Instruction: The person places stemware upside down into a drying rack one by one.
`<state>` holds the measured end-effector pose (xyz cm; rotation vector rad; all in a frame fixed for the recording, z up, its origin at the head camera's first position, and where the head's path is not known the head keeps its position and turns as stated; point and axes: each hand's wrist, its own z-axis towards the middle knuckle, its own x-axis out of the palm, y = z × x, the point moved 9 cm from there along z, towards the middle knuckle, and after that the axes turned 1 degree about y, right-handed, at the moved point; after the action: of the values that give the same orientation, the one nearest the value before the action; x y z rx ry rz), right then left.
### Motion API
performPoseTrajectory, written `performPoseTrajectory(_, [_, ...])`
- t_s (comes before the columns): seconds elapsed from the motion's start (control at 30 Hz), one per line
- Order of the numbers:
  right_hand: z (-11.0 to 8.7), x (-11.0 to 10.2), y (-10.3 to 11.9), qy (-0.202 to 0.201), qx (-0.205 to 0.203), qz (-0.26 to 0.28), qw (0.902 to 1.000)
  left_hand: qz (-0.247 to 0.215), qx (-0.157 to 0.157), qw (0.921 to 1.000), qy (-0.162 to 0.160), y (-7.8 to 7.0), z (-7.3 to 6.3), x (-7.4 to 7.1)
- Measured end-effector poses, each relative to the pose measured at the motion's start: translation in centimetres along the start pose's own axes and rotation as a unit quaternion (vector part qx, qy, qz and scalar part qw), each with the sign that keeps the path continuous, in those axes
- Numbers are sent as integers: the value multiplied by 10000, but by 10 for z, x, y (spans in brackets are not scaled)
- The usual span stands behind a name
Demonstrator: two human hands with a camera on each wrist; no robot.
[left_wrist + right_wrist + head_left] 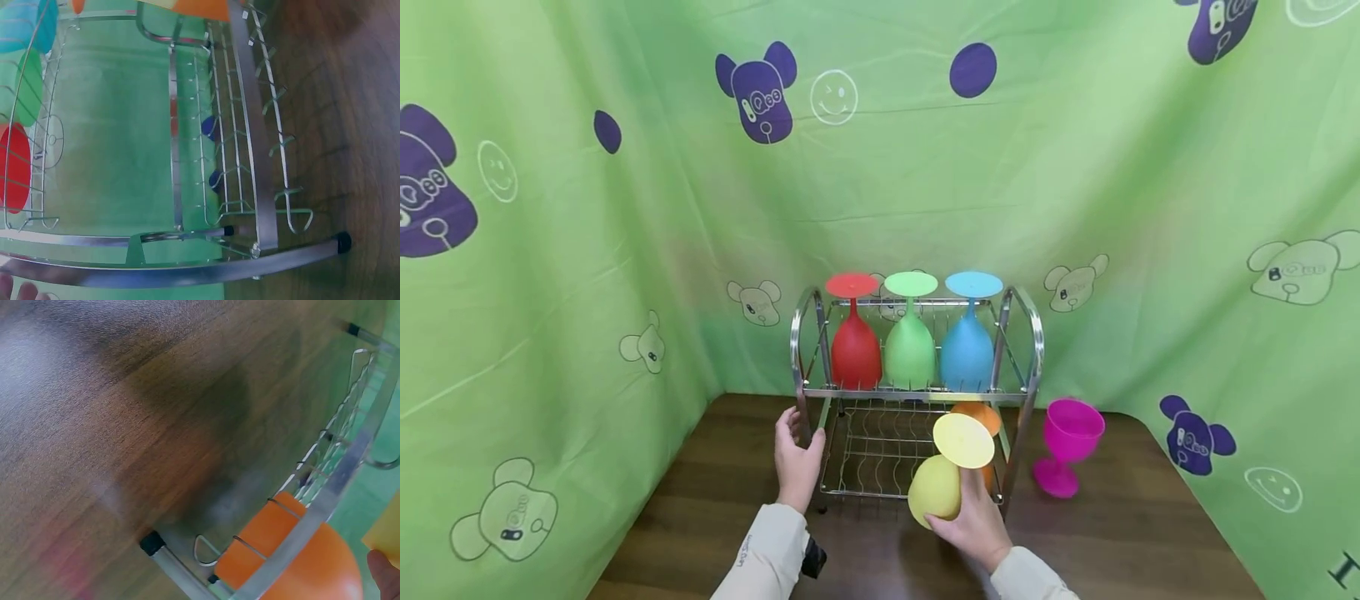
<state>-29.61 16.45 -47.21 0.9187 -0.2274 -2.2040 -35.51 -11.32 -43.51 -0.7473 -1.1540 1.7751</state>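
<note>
My right hand (pixel 973 521) grips a yellow plastic goblet (pixel 935 492), tilted upside down with its round base up, in front of the lower tier of a two-tier metal dish rack (pixel 917 393). An orange goblet (pixel 319 565) stands base up in that tier's right end, partly hidden behind the yellow one in the head view. Along the upper tier, red (pixel 856 354), green (pixel 910 354) and blue (pixel 967 354) goblets stand inverted in a row. My left hand (pixel 799 467), fingers loosely bent, is beside the rack's left post; whether it touches the post cannot be told.
A magenta goblet (pixel 1072 431) stands upright on the brown wooden table (pixel 1120 542), right of the rack. Green printed cloth (pixel 880 167) hangs behind and along the sides. A small black object (pixel 813 558) shows by the left sleeve.
</note>
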Motion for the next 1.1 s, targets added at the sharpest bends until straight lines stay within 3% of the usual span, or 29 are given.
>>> performPoseTrajectory(0.2, [5, 12, -7, 96, 32, -283, 9995, -210, -175, 9979, 591, 4, 14, 8])
performPoseTrajectory(0.33, [10, 22, -12, 261, 169, -376, 9988, -328, -71, 9976, 608, 3, 22, 5])
performPoseTrajectory(0.47, [12, 30, -15, 549, 400, -471, 9966, -259, -51, 9970, 727, 5, 26, 2])
performPoseTrajectory(0.67, [17, 37, -13, 836, 443, -663, 9933, 72, 2, 9930, 1178, 7, 27, 3])
performPoseTrajectory(0.9, [23, 56, -15, 1185, 768, -464, 9889, 325, 324, 9913, 1231, 4, 29, 0])
performPoseTrajectory(1.1, [24, 63, -21, 1127, 991, -497, 9874, 349, 386, 9898, 1324, 9, 28, 3])
